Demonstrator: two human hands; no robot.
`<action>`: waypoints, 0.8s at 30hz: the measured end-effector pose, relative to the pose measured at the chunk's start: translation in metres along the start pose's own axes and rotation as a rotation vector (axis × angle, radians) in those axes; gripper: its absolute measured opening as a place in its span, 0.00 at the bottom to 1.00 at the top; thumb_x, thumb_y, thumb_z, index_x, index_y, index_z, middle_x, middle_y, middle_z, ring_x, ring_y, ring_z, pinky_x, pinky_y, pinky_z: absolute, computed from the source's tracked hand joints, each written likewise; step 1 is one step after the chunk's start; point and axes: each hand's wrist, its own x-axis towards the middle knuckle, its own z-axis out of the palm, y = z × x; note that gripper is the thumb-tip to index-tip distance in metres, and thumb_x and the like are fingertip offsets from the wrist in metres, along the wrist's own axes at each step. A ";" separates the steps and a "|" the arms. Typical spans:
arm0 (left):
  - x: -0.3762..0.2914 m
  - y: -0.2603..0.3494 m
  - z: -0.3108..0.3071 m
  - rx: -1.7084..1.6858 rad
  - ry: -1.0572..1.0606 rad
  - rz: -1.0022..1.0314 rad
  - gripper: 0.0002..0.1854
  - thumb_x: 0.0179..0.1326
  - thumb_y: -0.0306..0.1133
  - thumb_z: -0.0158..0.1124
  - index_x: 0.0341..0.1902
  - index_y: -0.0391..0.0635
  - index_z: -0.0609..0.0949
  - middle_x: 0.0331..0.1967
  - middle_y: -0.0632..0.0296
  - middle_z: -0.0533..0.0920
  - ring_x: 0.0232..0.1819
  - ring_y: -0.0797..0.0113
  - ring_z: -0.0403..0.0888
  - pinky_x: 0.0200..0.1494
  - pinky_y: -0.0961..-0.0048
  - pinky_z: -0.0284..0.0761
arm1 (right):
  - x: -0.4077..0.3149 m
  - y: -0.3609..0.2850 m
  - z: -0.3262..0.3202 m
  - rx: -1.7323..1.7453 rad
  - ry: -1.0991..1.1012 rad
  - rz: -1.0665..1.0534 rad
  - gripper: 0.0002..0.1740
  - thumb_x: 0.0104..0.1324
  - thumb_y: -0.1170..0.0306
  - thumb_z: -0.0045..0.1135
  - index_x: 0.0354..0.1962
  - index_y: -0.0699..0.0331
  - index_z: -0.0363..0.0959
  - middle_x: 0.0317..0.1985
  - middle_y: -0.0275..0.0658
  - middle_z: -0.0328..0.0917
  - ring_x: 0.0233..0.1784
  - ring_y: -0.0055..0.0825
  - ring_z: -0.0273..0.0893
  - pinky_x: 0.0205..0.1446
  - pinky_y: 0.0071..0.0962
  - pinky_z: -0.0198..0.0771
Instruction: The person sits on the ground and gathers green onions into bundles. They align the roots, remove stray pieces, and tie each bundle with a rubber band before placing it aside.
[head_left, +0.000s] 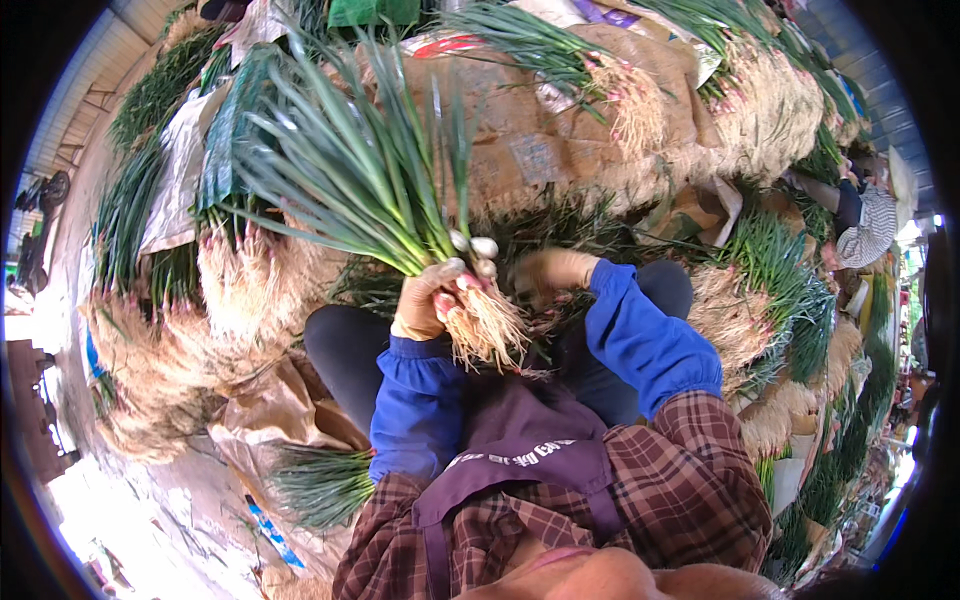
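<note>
My left hand (426, 301) is closed around the lower stems of a bunch of spring onions (390, 187). Their long green leaves fan up and to the left. The pale stringy roots (487, 322) hang over my lap, with pinkish bulb ends above them. A few white rounded tips (484, 247) show beside the stems; whether they are bulbs or covered fingertips I cannot tell. To the right of the roots, my right hand (555, 271) is blurred by motion over loose green leaves (570, 225), and its fingers cannot be made out.
Before me lies a large pile under brown sacking (525, 112), with a loose bunch of spring onions (615, 82) on top. Rooted bundles stand at left (240, 262) and right (742, 307). Another bunch (322, 484) lies near my left elbow. A person in a patterned hat (866, 225) is at far right.
</note>
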 end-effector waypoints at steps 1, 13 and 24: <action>0.007 0.006 0.005 -0.003 0.029 0.048 0.19 0.52 0.26 0.59 0.50 0.42 0.75 0.45 0.44 0.79 0.39 0.55 0.80 0.40 0.59 0.81 | -0.013 -0.011 0.002 -0.002 -0.080 0.046 0.17 0.66 0.63 0.56 0.48 0.62 0.77 0.40 0.37 0.83 0.34 0.26 0.83 0.35 0.26 0.77; 0.042 0.006 -0.023 -0.021 0.200 -0.118 0.18 0.56 0.27 0.59 0.50 0.33 0.76 0.36 0.50 0.81 0.38 0.54 0.80 0.49 0.59 0.80 | -0.035 -0.044 -0.111 -0.321 0.883 0.270 0.17 0.69 0.56 0.52 0.45 0.59 0.75 0.39 0.40 0.79 0.39 0.27 0.79 0.43 0.34 0.74; 0.038 -0.028 -0.034 -0.223 0.056 -0.105 0.14 0.55 0.27 0.57 0.46 0.36 0.77 0.46 0.50 0.81 0.44 0.52 0.80 0.50 0.58 0.77 | -0.025 -0.063 -0.015 0.719 0.550 -0.120 0.31 0.69 0.49 0.51 0.57 0.67 0.69 0.46 0.37 0.81 0.32 0.13 0.70 0.35 0.17 0.68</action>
